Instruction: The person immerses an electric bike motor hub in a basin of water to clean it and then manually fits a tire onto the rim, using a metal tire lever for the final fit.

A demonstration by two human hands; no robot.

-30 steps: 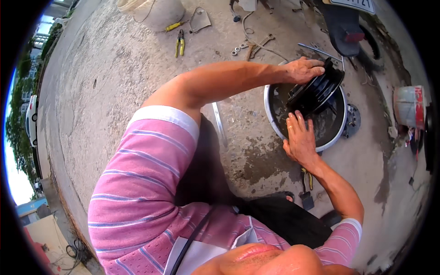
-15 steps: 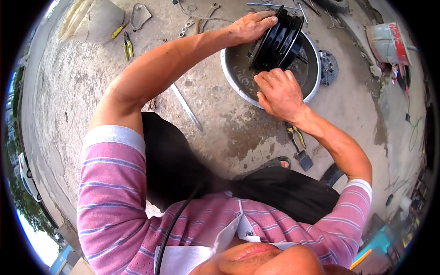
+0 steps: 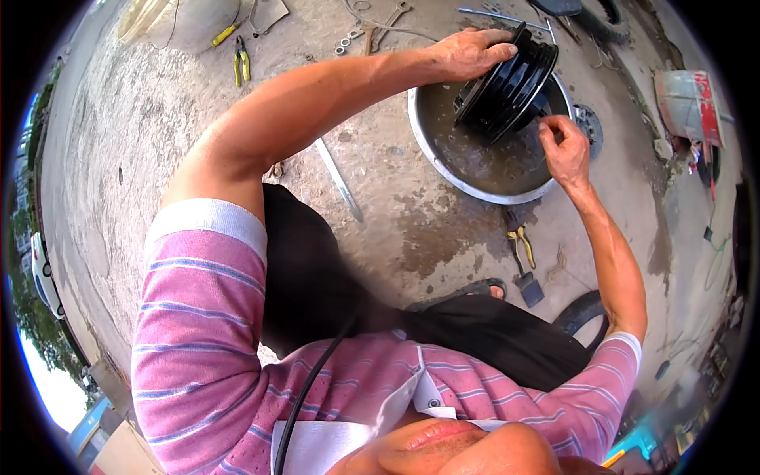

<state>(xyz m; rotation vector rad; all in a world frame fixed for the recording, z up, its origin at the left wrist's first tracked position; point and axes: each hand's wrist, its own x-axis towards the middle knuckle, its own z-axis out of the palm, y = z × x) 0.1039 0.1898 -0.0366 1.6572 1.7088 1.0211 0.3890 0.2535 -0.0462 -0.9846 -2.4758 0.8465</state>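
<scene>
A black wheel rim (image 3: 514, 87) stands tilted in a round metal basin (image 3: 443, 170) of murky water. My left hand (image 3: 473, 55) grips its upper left edge, thumb and fingers over the rim's lip. At the hub side on the right, my right hand (image 3: 567, 152) has thumb and forefinger pinched together close to the hub's end. Whatever lies between those fingertips is too small to make out. The wheel's lower edge reaches down to the water.
Yellow-handled pliers (image 3: 241, 63), wrenches (image 3: 388, 28) and a flat metal bar (image 3: 339, 180) lie on the concrete. More pliers (image 3: 522, 245) lie below the basin. A round metal part (image 3: 588, 131) sits right of it. A tyre (image 3: 582, 317) and a red-and-white bucket (image 3: 689, 107) are farther right.
My right hand has moved from the rim's near lower edge rightward to the hub's end, its fingers now pinched. My left hand keeps its grip. The whole view has shifted slightly.
</scene>
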